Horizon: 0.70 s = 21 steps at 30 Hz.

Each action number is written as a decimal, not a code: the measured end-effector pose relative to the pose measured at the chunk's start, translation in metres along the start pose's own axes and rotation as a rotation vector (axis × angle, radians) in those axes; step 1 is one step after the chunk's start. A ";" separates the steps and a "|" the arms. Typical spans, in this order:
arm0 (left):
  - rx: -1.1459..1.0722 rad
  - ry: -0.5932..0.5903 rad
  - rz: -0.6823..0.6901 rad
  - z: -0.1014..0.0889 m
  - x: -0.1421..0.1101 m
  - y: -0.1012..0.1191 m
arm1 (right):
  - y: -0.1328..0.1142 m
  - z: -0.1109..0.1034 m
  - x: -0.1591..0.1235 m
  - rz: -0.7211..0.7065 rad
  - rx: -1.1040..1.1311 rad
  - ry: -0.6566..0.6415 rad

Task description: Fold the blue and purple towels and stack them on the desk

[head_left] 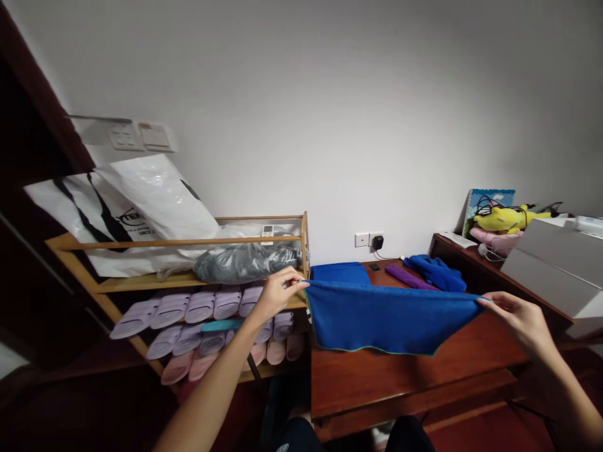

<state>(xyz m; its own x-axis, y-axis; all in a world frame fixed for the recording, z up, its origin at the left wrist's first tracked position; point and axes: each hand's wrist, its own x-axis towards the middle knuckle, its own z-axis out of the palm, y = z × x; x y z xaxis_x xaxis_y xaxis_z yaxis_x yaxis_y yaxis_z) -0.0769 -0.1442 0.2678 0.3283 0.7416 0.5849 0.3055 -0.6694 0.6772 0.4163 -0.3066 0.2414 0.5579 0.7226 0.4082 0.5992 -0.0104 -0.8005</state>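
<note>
A blue towel (386, 317) is stretched between my two hands above the wooden table (367, 383), its lower edge hanging down. My left hand (282, 289) pinches its left upper corner, close to the end of the shoe rack. At the right upper corner, my right hand (513, 314) pinches the cloth between thumb and fingers. Behind it lies a flat, folded blue cloth (342, 274) at the table's back left. A purple rolled cloth (409, 277) and a crumpled blue cloth (436, 272) rest farther right.
To the left stands a wooden shoe rack (304, 245) with several lilac and pink slippers (198, 307), white bags (155, 201) and a remote (267, 235). A black plug (377, 242) sits in the wall socket. White boxes (556, 263) and a yellow plush toy (502, 218) are at right.
</note>
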 end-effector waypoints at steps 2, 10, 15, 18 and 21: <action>0.023 -0.018 0.026 -0.009 -0.006 0.011 | -0.001 -0.012 -0.004 -0.014 -0.029 -0.064; -0.129 -0.195 -0.141 -0.038 -0.060 0.056 | 0.015 -0.051 -0.027 0.058 -0.009 -0.191; -0.265 -0.238 -0.268 -0.030 -0.090 0.046 | 0.029 -0.031 -0.030 0.125 0.039 -0.397; -0.279 -0.225 -0.377 -0.014 -0.102 0.019 | 0.044 -0.005 -0.025 0.122 0.056 -0.501; -0.247 -0.237 -0.490 0.005 -0.106 -0.021 | 0.067 0.035 -0.018 0.144 0.083 -0.503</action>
<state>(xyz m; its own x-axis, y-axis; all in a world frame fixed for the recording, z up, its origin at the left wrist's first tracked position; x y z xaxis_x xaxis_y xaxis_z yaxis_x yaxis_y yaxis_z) -0.1132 -0.2090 0.1893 0.4010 0.9124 0.0814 0.2641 -0.2002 0.9435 0.4261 -0.2957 0.1653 0.2744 0.9605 0.0467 0.4776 -0.0940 -0.8735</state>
